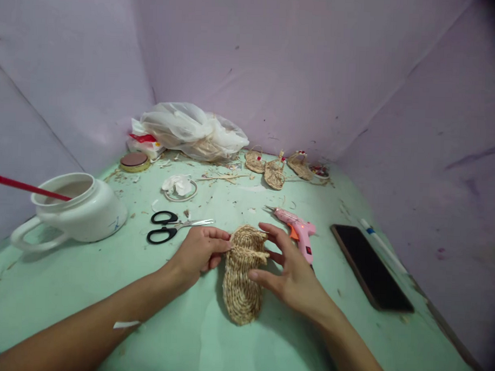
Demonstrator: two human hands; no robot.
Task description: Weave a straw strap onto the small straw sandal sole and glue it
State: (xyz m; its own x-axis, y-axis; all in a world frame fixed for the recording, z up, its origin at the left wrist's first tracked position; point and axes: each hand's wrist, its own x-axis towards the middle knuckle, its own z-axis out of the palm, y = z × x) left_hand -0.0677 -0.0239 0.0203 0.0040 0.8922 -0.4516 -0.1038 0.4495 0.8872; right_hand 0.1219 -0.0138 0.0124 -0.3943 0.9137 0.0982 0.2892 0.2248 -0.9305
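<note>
A woven straw sole [242, 291], shaped like a small slipper, lies in front of me on the green table. A braided straw strap [247, 254] crosses its upper part, with loose ends sticking out on the right. My left hand [200, 251] pinches the strap's left end at the sole's edge. Around the right side, my right hand [287, 271] has its fingers and thumb apart, close to the strap's loose ends. A pink glue gun [297, 228] with an orange trigger lies beyond my right hand. Black-handled scissors [175, 225] rest beyond my left hand.
At left stands a white pot [84, 212] with a red stick [28, 187] in it. A phone [372, 268] and a white pen [383, 247] lie at right. Several small straw slippers [274, 174], a plastic bag [192, 130] and a round tin [134, 161] sit at the back.
</note>
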